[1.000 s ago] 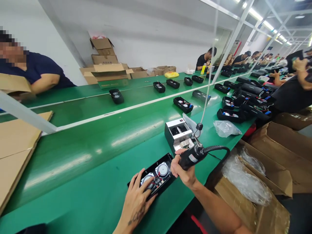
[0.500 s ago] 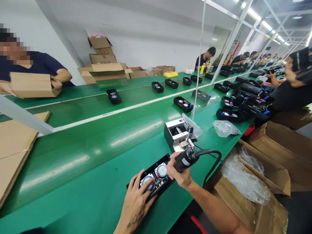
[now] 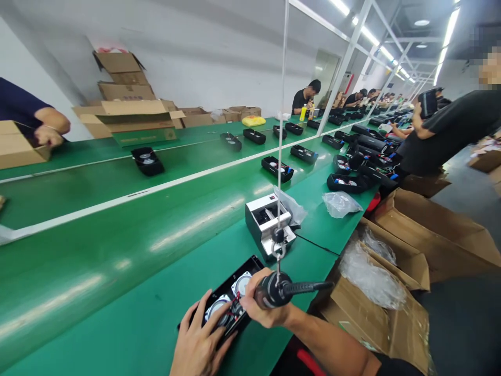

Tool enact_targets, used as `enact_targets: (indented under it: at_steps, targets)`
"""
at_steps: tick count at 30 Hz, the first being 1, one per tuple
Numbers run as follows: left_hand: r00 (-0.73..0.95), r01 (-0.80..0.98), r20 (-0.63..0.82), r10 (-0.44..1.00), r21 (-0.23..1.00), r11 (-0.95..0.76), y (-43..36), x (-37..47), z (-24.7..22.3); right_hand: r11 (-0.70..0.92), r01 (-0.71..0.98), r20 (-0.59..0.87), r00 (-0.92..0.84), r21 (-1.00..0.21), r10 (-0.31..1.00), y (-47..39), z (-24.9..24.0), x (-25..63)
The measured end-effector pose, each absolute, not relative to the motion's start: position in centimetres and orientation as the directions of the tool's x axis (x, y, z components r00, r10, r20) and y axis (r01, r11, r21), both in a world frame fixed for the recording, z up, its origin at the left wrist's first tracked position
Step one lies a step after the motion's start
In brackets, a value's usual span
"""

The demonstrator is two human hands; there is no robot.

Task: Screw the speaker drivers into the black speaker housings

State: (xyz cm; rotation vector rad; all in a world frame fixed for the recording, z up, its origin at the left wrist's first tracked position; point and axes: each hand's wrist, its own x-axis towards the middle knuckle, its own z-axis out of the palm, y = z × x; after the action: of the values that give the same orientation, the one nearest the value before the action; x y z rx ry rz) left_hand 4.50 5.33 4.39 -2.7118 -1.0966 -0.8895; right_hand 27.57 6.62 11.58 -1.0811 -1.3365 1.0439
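On the green bench a black speaker housing (image 3: pixel 227 292) lies open, with two round speaker drivers and red wires inside. My left hand (image 3: pixel 201 337) steadies it at the near-left end, fingers over the far wall and one driver, thumb along the near side. In my right hand (image 3: pixel 262 300) is a black electric screwdriver (image 3: pixel 274 290), gripped above the housing's right part. It hangs by a metal hook from a thin vertical line, and its cable runs right. The bit is hidden behind my hand. Just beyond stands a screw feeder (image 3: pixel 268 222) with a silver top.
A conveyor belt (image 3: pixel 164 209) carries several speaker housings past the bench's far side. More housings (image 3: pixel 364 162) are piled at the right. A plastic bag (image 3: pixel 340 203) rests on the bench; cardboard boxes (image 3: pixel 399 313) stand beside it. Co-workers (image 3: pixel 307 99) are along the line.
The view has swung right. My right hand has shifted the screwdriver, now seen more end-on, with its cable pointing right. My left hand stays on the housing. Housings on the belt have shifted.
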Motion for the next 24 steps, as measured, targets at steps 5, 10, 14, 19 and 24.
enact_targets:
  at_steps: [5,10,14,19,24]
  targets:
    - [0.579,0.648,0.563,0.589,0.12,-0.752,5.7,4.5,4.1,0.362,0.124,0.357,-0.061,-0.924,0.932,6.5,12.3,27.1]
    - [0.567,0.64,0.577,0.588,0.141,-0.755,5.8,4.4,4.4,0.418,-0.156,0.366,0.277,-0.895,0.888,9.3,15.3,30.7]
    - [0.565,0.652,0.575,0.592,0.128,-0.747,5.7,4.4,4.5,0.459,-0.003,0.379,0.562,-0.888,0.736,13.2,17.0,35.1]
    - [0.587,0.651,0.544,0.599,0.122,-0.749,5.6,4.1,4.5,0.378,0.129,0.389,0.5,-0.917,0.774,15.8,15.5,36.7]
    - [0.577,0.682,0.496,0.649,0.144,-0.717,5.1,4.0,4.1,0.308,0.055,0.31,0.307,-0.95,0.9,14.6,15.1,35.8]
